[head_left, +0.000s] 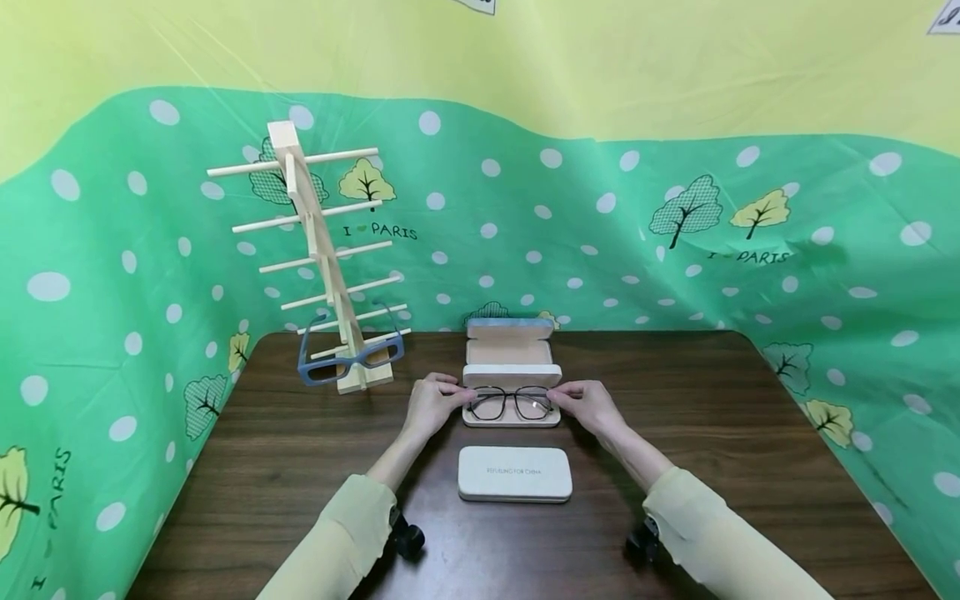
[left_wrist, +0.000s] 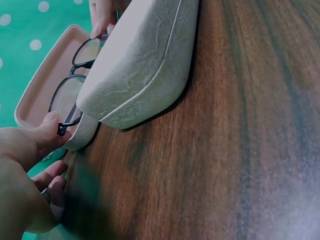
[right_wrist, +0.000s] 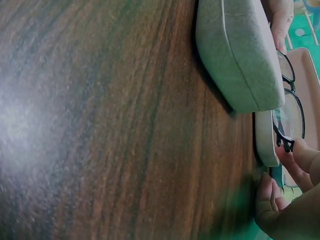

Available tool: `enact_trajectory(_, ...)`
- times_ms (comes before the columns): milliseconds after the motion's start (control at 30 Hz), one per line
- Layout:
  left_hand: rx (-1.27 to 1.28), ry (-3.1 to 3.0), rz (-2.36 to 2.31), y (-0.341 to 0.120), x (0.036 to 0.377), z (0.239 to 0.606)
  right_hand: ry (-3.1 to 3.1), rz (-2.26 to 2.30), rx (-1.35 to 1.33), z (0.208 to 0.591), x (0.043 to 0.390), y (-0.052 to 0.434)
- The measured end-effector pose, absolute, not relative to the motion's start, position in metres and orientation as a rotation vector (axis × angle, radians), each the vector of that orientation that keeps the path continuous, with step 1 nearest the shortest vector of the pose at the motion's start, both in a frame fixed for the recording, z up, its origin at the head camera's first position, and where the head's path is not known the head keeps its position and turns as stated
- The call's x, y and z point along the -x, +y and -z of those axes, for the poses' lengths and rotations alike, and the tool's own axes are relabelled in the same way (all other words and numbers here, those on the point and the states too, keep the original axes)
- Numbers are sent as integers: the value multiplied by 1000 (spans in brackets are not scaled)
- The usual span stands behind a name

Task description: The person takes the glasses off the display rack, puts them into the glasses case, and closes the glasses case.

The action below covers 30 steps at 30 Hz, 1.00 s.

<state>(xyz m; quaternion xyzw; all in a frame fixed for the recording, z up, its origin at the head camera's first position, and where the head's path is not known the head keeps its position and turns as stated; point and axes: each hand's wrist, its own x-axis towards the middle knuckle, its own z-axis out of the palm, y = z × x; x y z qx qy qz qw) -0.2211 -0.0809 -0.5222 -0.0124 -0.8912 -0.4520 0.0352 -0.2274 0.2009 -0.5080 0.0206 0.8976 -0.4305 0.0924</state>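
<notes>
Lying crosswise at the frame's centre over the open case, the black glasses are pinched at each end by the left hand and right hand, equally near.

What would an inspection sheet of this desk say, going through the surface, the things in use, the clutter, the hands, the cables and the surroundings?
Surface: dark wood-grain table, no spills seen.
Things in use: black-framed glasses held at the front edge of an open beige case, lid raised.
Clutter: closed beige case nearer the person; wooden rack at the back left with blue glasses on its lowest rung.
Hands: left hand pinches the frame's left end, right hand its right end.
Cables: nothing seen.
Surroundings: green dotted cloth with tree prints behind and beside the table, yellow above.
</notes>
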Motion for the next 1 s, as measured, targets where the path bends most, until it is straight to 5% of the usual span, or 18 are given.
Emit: enact_trajectory(1000, 94, -2774, 1360, -84, 227, 525, 2676, 1357, -84, 511, 231, 206)
